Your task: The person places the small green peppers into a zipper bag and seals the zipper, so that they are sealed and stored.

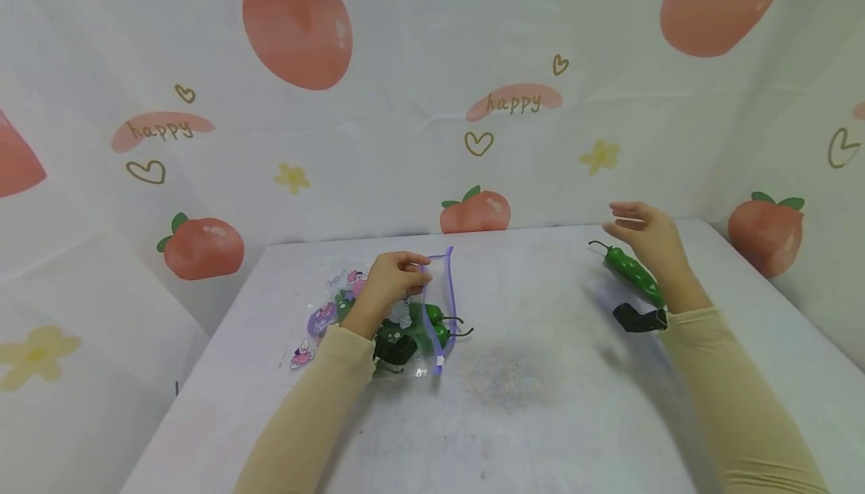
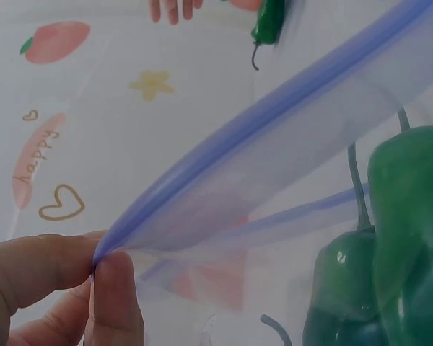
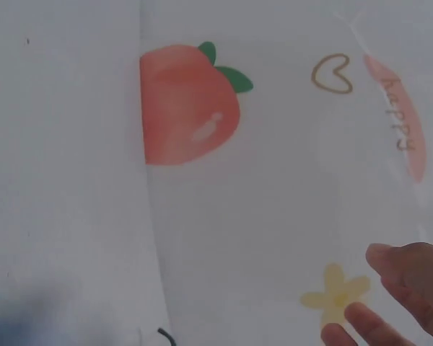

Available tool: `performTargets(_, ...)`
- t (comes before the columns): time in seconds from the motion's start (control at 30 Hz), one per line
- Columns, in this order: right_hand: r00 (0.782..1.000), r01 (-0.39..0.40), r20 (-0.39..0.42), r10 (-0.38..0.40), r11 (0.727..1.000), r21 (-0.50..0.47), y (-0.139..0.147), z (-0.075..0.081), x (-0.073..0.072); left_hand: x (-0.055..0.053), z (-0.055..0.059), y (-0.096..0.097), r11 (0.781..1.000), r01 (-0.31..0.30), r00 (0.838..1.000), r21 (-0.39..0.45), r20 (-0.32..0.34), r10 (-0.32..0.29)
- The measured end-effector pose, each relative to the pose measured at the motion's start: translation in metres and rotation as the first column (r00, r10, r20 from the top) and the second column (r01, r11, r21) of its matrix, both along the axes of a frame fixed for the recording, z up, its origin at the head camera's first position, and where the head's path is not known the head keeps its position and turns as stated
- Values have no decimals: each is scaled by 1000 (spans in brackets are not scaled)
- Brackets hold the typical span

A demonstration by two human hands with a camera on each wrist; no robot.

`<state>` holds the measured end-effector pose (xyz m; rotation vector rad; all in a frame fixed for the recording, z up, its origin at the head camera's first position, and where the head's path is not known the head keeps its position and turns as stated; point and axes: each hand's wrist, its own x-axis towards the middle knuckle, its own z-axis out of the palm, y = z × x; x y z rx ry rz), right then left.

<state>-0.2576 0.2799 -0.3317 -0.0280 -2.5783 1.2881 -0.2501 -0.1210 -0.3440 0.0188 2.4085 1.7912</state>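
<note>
My left hand (image 1: 390,284) pinches the purple top edge of a clear printed zip bag (image 1: 453,295) between thumb and fingers. In the left wrist view the mouth of the bag (image 2: 224,148) gapes, its two purple strips apart. Several green peppers (image 1: 441,335) lie inside, and two of their stems poke out past the opening. To the right, a single long green pepper (image 1: 632,273) lies on the table, stem pointing back and left. My right hand (image 1: 652,242) hovers just above and behind this pepper, fingers loosely extended, holding nothing.
A white table (image 1: 541,434) with a dark smudge bears everything. Behind and beside it hangs a white cloth (image 1: 405,156) printed with fruit, flowers and hearts. A black wrist camera (image 1: 638,319) sits under my right wrist, and another one (image 1: 395,350) at my left.
</note>
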Motion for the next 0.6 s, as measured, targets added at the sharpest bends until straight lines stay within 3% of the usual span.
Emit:
performTargets(0.33,999,-25,39,24,998,49,14,-9,-3,1,0,1,1000,-6,1000,-14,3,6)
performTargets(0.6,982,-100,172,75,985,141,23,-16,-6,0,0,0,1000,-15,1000,-21,6,15)
